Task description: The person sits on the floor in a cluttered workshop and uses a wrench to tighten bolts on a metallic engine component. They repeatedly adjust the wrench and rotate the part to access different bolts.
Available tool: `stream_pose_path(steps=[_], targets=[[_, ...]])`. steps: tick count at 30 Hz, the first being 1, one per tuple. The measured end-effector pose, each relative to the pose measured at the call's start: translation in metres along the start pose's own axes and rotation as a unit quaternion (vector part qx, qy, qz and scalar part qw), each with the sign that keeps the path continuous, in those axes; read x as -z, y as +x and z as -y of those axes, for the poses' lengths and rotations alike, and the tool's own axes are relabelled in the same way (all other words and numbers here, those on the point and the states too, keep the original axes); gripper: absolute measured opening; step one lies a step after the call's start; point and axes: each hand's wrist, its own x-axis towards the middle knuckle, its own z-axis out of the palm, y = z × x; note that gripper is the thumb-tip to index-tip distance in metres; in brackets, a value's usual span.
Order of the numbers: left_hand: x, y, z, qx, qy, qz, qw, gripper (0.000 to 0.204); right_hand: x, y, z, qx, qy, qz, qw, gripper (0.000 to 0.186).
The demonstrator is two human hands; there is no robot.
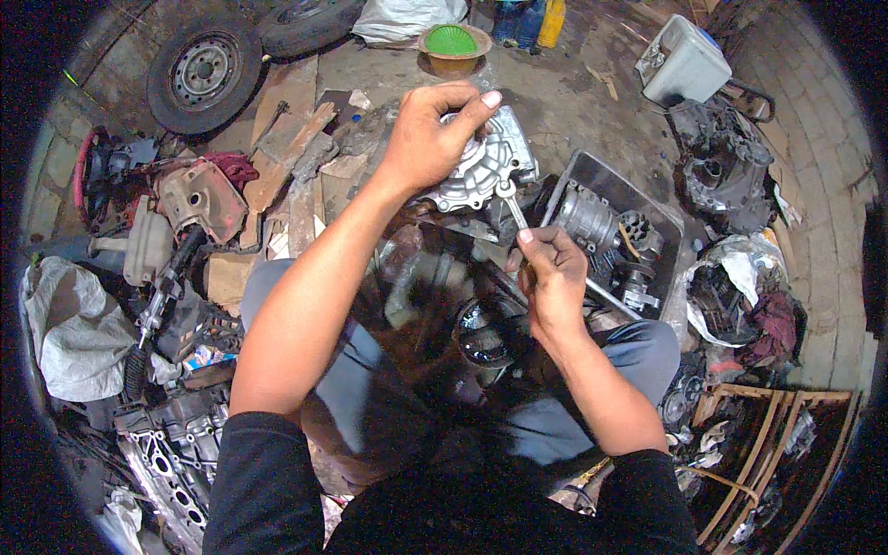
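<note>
A ribbed silver cast-metal housing (481,176) stands upright in front of me, beyond my knees. Over its upper left part my left hand (433,134) is closed, with curled fingers partly hidden behind the hand and the thumb pointing right. My right hand (553,273) pinches the lower end of a spanner (516,209) between thumb and fingers. The spanner's upper end lies against the housing's lower edge, at what looks like a bolt. Below the hands, between my legs, is a dark, oily part with a round opening (487,331).
Right of my hands a dark tray (655,211) holds a ribbed metal cylinder (590,219) and other parts. A blackened casing (726,166) lies farther right. Left are a wheel (205,74), a white sack (74,324) and an engine head (166,462). A bowl with a green basket (451,42) stands ahead.
</note>
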Motion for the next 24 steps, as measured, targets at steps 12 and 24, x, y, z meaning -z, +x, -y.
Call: stream_pose_path(steps=[12, 24], targets=[[0.002, 0.001, -0.001, -0.005, 0.002, 0.002, 1.0, 0.039, -0.006, 0.058, 0.026, -0.001, 0.16, -0.068, 0.985, 0.026], [0.002, 0.0, -0.004, 0.013, -0.003, 0.005, 1.0, 0.038, -0.01, 0.071, 0.043, 0.092, 0.261, -0.075, 0.958, 0.02]])
